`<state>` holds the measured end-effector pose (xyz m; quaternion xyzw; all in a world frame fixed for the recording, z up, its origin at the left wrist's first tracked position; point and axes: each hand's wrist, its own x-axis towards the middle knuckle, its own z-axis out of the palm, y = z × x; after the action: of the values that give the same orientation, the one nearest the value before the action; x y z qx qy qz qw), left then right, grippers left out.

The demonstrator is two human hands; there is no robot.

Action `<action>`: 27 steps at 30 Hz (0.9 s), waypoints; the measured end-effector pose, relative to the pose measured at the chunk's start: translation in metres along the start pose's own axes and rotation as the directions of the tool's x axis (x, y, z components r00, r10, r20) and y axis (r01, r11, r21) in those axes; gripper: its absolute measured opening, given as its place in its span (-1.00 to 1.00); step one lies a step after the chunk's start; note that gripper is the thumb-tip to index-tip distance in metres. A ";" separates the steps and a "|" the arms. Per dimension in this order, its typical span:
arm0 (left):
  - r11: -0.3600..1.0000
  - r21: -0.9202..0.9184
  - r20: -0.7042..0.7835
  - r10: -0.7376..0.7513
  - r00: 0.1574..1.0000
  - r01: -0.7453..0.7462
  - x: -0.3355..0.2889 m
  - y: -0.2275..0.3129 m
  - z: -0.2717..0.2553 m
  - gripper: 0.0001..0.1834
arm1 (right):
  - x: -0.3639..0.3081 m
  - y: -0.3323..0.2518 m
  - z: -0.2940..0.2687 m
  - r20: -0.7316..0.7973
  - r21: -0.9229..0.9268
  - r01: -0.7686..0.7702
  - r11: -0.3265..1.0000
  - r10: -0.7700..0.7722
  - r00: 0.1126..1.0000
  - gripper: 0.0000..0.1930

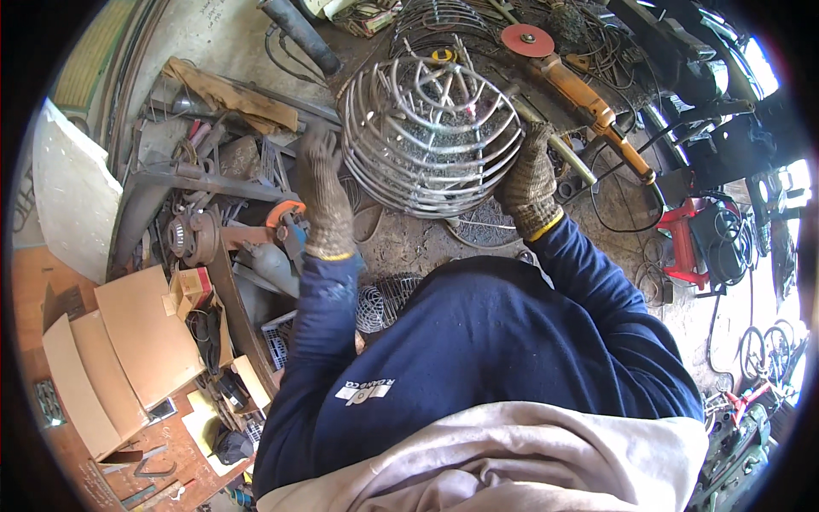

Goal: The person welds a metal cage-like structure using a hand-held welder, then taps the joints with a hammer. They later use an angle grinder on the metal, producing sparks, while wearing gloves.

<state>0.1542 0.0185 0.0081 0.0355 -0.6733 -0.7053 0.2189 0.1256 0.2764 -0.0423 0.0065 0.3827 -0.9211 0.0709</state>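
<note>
A round, bowl-shaped wire basket [431,136] of bent metal rods sits in front of me on the cluttered work surface. My right hand [529,183], in a brown knitted glove with a yellow cuff edge, is closed at the basket's right side. Close to the basket's left side is my left hand [322,192], gloved the same way. Its fingers are smeared by motion, so I cannot tell whether they are closed or touch the rods.
An orange angle grinder [589,98] with a red disc [526,39] lies beyond the basket to the right. Metal scraps and a brown cloth [235,94] are at the left. Cardboard boxes [147,333] stand lower left. A red-framed machine [682,243] is at the right.
</note>
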 end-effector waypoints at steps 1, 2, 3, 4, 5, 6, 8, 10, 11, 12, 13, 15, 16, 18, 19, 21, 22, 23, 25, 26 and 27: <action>0.999 0.040 0.152 0.006 0.988 -0.012 0.013 0.007 -0.004 -0.18 | 0.001 0.004 -0.005 -0.008 -0.037 -0.020 0.999 0.020 1.000 -0.10; 0.996 0.078 0.299 0.006 0.954 -0.031 0.023 0.010 -0.011 -0.18 | 0.002 0.007 -0.008 -0.014 -0.075 -0.041 0.996 0.040 0.999 -0.09; 0.964 0.239 0.364 0.021 0.931 -0.116 0.030 0.008 -0.020 -0.22 | 0.002 0.009 -0.009 -0.012 -0.066 -0.070 0.995 0.069 0.998 -0.08; 0.899 0.386 0.431 0.023 0.902 -0.207 0.036 0.004 -0.031 -0.26 | 0.001 0.011 -0.010 -0.010 -0.057 -0.097 0.994 0.097 0.995 -0.08; 0.804 0.514 0.495 0.008 0.869 -0.300 0.041 -0.007 -0.044 -0.30 | 0.001 0.014 -0.011 -0.007 -0.047 -0.126 0.991 0.126 0.992 -0.07; 0.808 0.453 0.445 0.162 0.881 -0.377 0.038 -0.050 -0.073 -0.44 | 0.000 0.017 -0.010 0.024 -0.102 -0.135 0.986 0.138 0.990 -0.09; 0.681 0.566 0.436 0.230 0.870 -0.464 0.031 -0.069 -0.084 -0.55 | 0.005 0.011 -0.014 0.040 -0.227 -0.120 0.967 0.132 0.990 -0.11; 0.596 0.546 0.403 0.430 0.808 -0.589 0.020 -0.071 -0.083 -0.67 | 0.003 0.004 -0.010 -0.014 -0.312 -0.121 0.942 0.123 0.992 -0.10; 0.850 0.366 0.292 0.281 0.914 -0.378 0.011 -0.060 -0.077 -0.68 | 0.005 0.001 -0.013 0.055 -0.319 -0.113 0.941 0.137 0.989 -0.09; 0.984 0.135 0.218 0.084 0.972 -0.116 0.001 -0.049 -0.074 -0.69 | 0.005 -0.004 -0.007 0.039 -0.346 -0.094 0.933 0.115 0.993 -0.10; 0.980 -0.122 0.196 -0.131 0.972 0.157 -0.005 -0.039 -0.070 -0.68 | 0.005 -0.008 -0.001 0.025 -0.374 -0.077 0.924 0.093 0.995 -0.10; 0.994 0.108 0.172 -0.006 0.985 -0.012 -0.011 -0.017 -0.057 -0.60 | 0.026 -0.010 -0.014 0.205 -0.472 0.166 0.866 -0.075 0.976 -0.20; 0.997 0.082 0.161 -0.008 0.987 -0.005 -0.019 -0.006 -0.054 -0.59 | 0.036 -0.017 -0.017 0.227 -0.626 0.334 0.705 -0.245 0.943 -0.28; 0.992 0.088 0.202 0.071 0.977 -0.090 -0.024 0.012 -0.057 -0.65 | 0.042 -0.038 -0.016 0.253 -0.937 0.325 0.126 -0.395 0.883 -0.46; 0.993 0.092 0.184 0.052 0.981 -0.070 -0.026 0.013 -0.063 -0.67 | 0.042 -0.044 -0.015 0.196 -0.981 0.187 -0.059 -0.282 0.939 -0.46; 0.995 0.092 0.164 0.022 0.986 -0.038 -0.026 0.015 -0.070 -0.70 | 0.042 -0.055 -0.014 0.002 -0.889 -0.054 -0.455 -0.121 0.993 -0.44; 0.986 0.150 0.155 0.048 0.987 -0.071 -0.028 0.018 -0.072 -0.71 | 0.051 -0.051 -0.028 -0.086 -0.850 -0.105 -0.516 -0.061 0.994 -0.36; 0.973 0.210 0.148 0.068 0.987 -0.099 -0.031 0.026 -0.072 -0.72 | 0.051 -0.051 -0.028 -0.091 -0.850 -0.117 -0.513 -0.076 0.993 -0.37; 0.952 0.283 0.123 0.085 0.989 -0.117 -0.036 0.029 -0.077 -0.74 | 0.052 -0.050 -0.026 -0.102 -0.850 -0.144 -0.507 -0.109 0.989 -0.37; 0.949 0.294 0.104 0.084 0.991 -0.112 -0.037 0.028 -0.079 -0.74 | 0.056 -0.052 -0.027 -0.083 -0.853 -0.136 -0.504 -0.126 0.989 -0.44; 0.946 0.305 0.086 0.084 0.993 -0.106 -0.038 0.027 -0.082 -0.75 | 0.061 -0.052 -0.031 -0.060 -0.843 -0.111 -0.526 -0.114 0.992 -0.47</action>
<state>0.2242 -0.0443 0.0176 0.0116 -0.7838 -0.5806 0.2201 0.0572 0.3263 -0.0316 0.0001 0.9939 -0.1097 0.0141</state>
